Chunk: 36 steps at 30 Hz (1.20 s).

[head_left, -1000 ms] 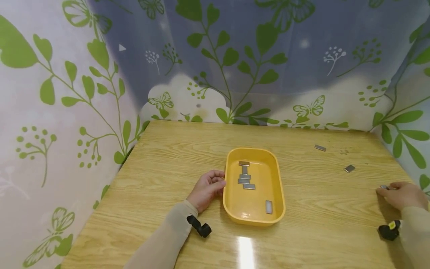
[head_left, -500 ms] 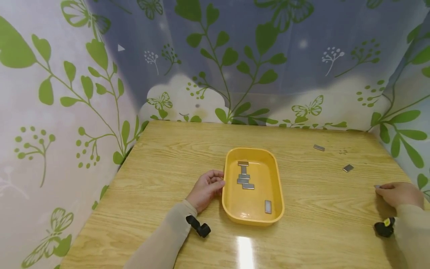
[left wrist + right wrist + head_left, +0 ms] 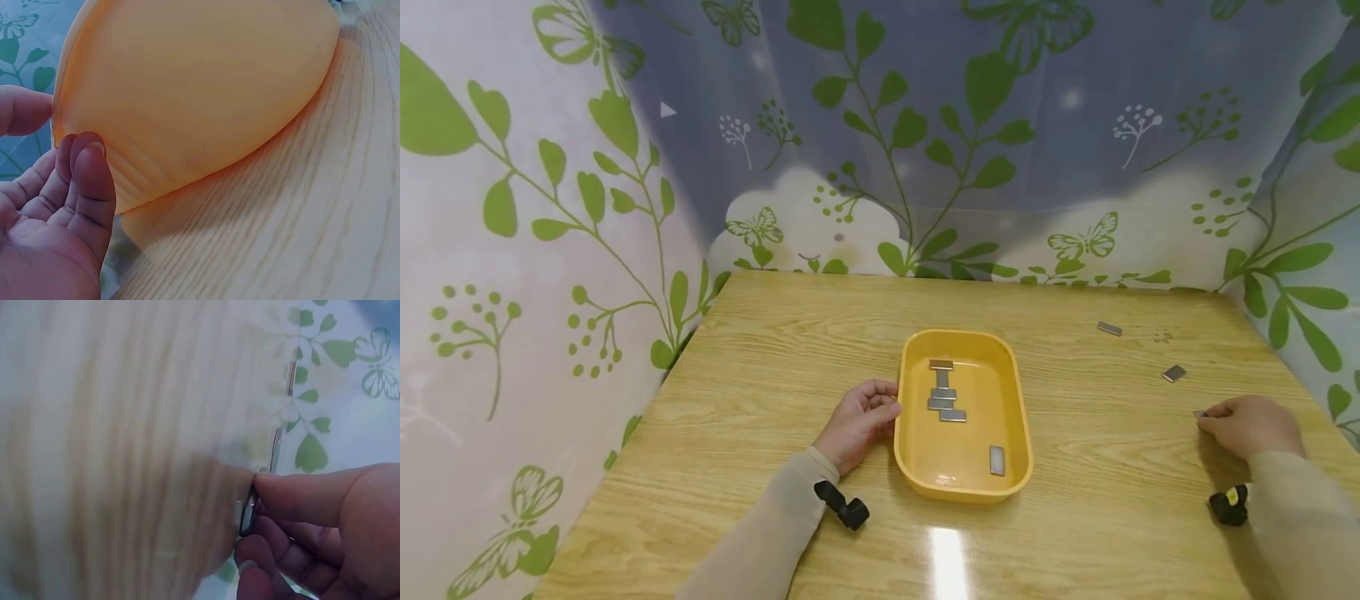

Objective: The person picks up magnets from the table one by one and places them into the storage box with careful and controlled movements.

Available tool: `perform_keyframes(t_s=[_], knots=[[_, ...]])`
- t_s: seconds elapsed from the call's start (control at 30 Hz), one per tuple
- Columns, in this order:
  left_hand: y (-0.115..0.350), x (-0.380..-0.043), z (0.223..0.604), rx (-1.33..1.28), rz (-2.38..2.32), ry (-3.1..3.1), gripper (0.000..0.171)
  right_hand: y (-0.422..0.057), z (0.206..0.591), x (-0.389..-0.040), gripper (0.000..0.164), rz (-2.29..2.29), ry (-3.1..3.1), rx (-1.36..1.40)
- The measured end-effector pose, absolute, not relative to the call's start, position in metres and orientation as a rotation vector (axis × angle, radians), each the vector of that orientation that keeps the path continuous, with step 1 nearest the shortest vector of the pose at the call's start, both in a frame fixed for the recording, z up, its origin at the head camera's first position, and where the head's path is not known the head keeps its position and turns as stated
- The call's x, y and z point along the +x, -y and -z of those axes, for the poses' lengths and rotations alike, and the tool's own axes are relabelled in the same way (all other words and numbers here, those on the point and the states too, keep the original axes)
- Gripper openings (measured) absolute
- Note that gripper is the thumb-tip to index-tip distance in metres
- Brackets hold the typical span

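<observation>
A yellow plastic tray (image 3: pixel 958 493) with rounded corners stands on the wooden table. My left hand (image 3: pixel 857 425) holds its left edge, thumb at the rim and fingers bent against the outer wall (image 3: pixel 206 87) in the left wrist view. Inside the tray, several small silver rectangular plates (image 3: pixel 942 393) lie in a touching cluster, and a single plate (image 3: pixel 997 461) lies apart near the lower right corner. To the right of the tray, my right hand (image 3: pixel 1253 427) pinches another small silver plate (image 3: pixel 249 515) between thumb and fingers, just above the table.
Two loose silver plates lie on the table at the right, one plate (image 3: pixel 1109 329) farther back and one plate (image 3: pixel 1174 373) nearer my right hand. A leaf-patterned curtain (image 3: pixel 820 192) borders the table (image 3: pixel 775 350) at the back and sides.
My right hand has moved left toward the tray, carrying the small silver plate. My left hand and the tray stay in place, apart from a slight shift of the view.
</observation>
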<state>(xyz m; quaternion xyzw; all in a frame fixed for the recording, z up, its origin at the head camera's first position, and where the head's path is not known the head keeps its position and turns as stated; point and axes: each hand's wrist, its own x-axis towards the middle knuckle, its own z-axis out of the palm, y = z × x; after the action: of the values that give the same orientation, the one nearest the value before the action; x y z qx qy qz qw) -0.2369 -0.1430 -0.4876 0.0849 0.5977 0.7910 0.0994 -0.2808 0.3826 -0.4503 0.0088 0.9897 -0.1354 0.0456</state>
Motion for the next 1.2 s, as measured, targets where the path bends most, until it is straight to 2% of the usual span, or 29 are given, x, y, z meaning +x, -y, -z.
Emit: perform_keyframes(t_s=[0.27,0.8,1.2], knots=[[0.144,-0.238,0.487,0.236,-2.328,-1.781,0.039,-0.353,0.452,-0.283,0.033,0.431,-3.026,-0.096],[0.142,-0.236,0.487,0.212,-2.329,-1.776,0.037,-0.228,0.452,-0.271,0.009,0.614,-3.026,-0.343],[0.139,-0.238,0.489,0.226,-2.328,-1.766,0.037,-0.222,0.455,-0.274,0.012,0.727,-2.996,-0.298]])
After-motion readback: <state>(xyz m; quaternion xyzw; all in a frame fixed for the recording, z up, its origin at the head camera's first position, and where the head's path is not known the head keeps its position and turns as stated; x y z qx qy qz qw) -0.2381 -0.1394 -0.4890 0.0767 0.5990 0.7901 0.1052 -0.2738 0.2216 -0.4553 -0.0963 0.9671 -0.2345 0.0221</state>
